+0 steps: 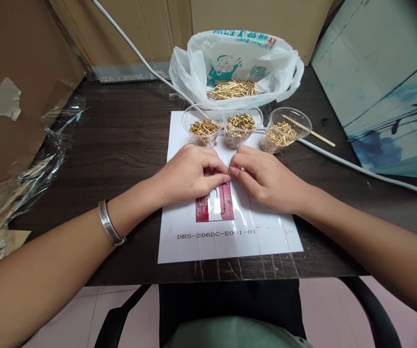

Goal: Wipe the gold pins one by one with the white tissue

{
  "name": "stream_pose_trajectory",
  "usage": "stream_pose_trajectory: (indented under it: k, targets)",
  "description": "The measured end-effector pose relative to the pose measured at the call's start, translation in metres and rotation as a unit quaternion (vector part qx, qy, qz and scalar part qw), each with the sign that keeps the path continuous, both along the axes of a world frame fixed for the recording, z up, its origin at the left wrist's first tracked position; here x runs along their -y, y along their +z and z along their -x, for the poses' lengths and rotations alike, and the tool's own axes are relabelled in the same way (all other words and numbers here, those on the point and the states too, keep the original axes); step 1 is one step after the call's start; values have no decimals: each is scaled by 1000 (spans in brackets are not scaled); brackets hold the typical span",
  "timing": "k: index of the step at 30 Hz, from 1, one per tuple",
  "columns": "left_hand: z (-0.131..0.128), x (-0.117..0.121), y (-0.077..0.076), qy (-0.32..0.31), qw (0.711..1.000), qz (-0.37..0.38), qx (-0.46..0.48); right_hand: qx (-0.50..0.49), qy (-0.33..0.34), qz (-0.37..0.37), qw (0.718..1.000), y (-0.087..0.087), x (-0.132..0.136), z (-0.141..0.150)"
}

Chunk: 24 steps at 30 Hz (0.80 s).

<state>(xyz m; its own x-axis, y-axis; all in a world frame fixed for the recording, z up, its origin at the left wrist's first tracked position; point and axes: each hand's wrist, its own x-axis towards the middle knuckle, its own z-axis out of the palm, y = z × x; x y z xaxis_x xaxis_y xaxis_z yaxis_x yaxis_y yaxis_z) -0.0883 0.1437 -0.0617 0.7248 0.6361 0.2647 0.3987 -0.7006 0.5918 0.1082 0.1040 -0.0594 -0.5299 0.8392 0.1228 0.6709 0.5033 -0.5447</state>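
Note:
My left hand (193, 171) and my right hand (264, 178) meet over a printed white sheet (186, 249), thumb and forefinger pinched on each. A tiny gold-coloured piece (229, 171) shows where the fingertips come together; its shape is mostly hidden. Just beyond the hands stand three clear plastic cups: the left cup (203, 140) and the middle cup (235, 141) hold small brass-coloured pieces, as does the right cup (272, 145), which leans to the right. Under the fingers, a red-and-white printed picture (225, 202) is partly covered.
Behind the cups, a white plastic bag (281, 72) lies open with longer gold-coloured pins (233, 89) inside. A thin wooden stick (319, 137) rests across the right cup's rim. A white cable (368, 170) crosses the dark table (121, 125). Cardboard (139, 34) walls the back and left.

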Motion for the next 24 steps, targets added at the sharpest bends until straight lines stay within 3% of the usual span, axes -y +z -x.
stream_pose_trajectory:
  k: [24]
  targets:
    - [-1, 2, 4, -6, 1000, 7, -17, 114, 45, -21, 992, 19, -1, 1]
